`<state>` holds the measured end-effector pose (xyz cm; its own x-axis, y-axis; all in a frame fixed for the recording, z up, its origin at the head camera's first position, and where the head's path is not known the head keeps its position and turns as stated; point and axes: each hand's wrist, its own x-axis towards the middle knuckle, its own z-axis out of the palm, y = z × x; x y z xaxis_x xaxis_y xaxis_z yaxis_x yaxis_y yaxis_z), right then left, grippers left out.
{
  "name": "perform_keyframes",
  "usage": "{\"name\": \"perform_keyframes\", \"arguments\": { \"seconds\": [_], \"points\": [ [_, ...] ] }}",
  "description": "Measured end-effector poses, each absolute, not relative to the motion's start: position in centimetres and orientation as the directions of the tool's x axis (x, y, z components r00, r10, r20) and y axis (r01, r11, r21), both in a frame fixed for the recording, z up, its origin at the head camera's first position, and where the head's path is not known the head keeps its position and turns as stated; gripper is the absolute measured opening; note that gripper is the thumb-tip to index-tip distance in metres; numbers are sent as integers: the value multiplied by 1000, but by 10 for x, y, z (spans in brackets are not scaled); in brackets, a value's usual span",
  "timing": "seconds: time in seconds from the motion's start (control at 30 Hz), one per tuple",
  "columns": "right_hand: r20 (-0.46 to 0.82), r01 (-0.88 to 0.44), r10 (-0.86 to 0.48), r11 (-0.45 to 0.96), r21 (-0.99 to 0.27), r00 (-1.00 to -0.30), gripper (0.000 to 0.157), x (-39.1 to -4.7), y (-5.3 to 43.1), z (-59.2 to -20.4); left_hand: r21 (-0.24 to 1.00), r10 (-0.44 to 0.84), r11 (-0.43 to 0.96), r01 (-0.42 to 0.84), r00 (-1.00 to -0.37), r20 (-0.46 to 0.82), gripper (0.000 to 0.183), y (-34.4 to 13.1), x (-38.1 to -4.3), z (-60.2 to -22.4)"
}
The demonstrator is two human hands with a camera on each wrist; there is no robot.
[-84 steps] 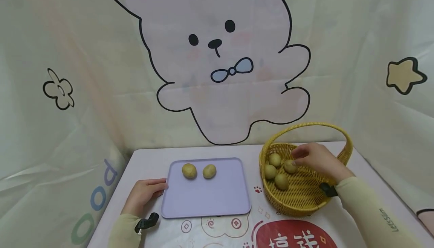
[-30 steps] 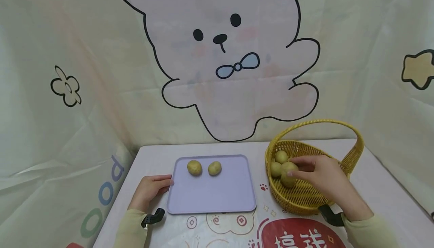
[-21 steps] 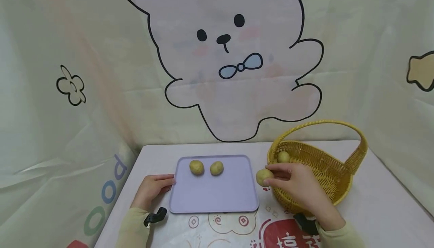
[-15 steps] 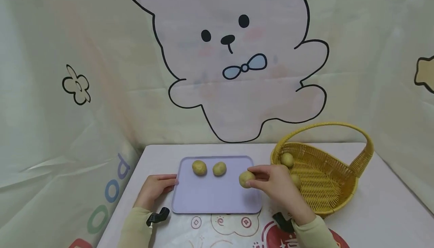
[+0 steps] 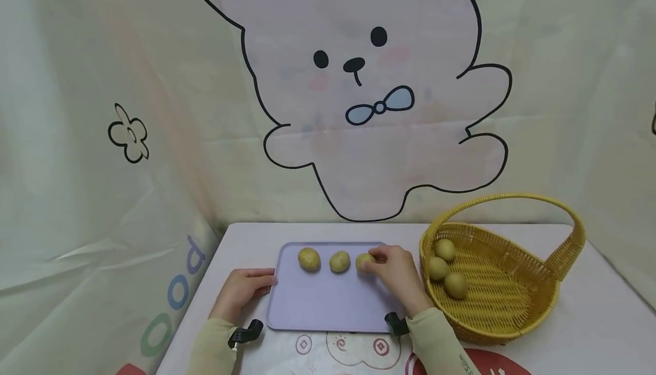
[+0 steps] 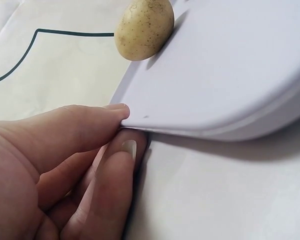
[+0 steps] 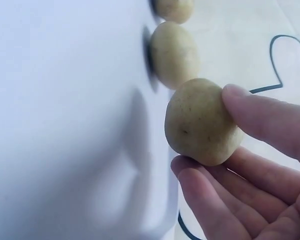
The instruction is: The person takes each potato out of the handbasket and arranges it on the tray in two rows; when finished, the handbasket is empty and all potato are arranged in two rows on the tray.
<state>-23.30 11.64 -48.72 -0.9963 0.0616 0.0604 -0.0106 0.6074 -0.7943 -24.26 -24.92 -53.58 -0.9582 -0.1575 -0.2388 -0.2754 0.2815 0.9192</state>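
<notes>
My right hand (image 5: 397,272) holds a small potato (image 7: 202,122) between thumb and fingertips, over the back right part of the lilac tray (image 5: 328,306). Two more potatoes lie in a row along the tray's back edge, a larger one (image 5: 309,259) at left and another potato (image 5: 339,262) beside the held one. My left hand (image 5: 243,292) pinches the tray's left rim, thumb on one face and fingers on the other, as the left wrist view shows; one potato (image 6: 144,30) sits further along that rim.
Right of the tray stands a yellow wicker basket (image 5: 492,306) with a tall arched handle, three potatoes (image 5: 455,285) at its left side. A white table (image 5: 246,250) with a printed cover bears both. Behind hangs a cloth backdrop (image 5: 328,181) with a cartoon bear.
My right hand has taken a potato out of the basket and carried it left to the tray's back row. My left hand stays at the tray's rim. The head view has shifted left.
</notes>
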Motion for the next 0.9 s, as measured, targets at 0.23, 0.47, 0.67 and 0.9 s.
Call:
{"name": "perform_keyframes", "arguments": {
  "seconds": [0.23, 0.47, 0.67, 0.9],
  "points": [
    [55, 12, 85, 632, -775, -995, 37, -239, 120, -496, 907, -152, 338, -251, -966, -210, 34, -247, -243, -533],
    [35, 32, 92, 639, -769, -995, 32, -241, 120, -497, 912, -157, 313, -264, -962, -225, 35, -246, -242, -537],
    [31, 48, 109, 650, -758, -994, 29, -242, 122, -501, 916, -157, 312, -253, -964, -213, 35, -246, -243, -540],
    [47, 36, 109, 652, -757, -993, 30, -245, 119, -502, 913, -157, 318, -256, -964, -215, 35, -248, -245, -540]
  ]
}}
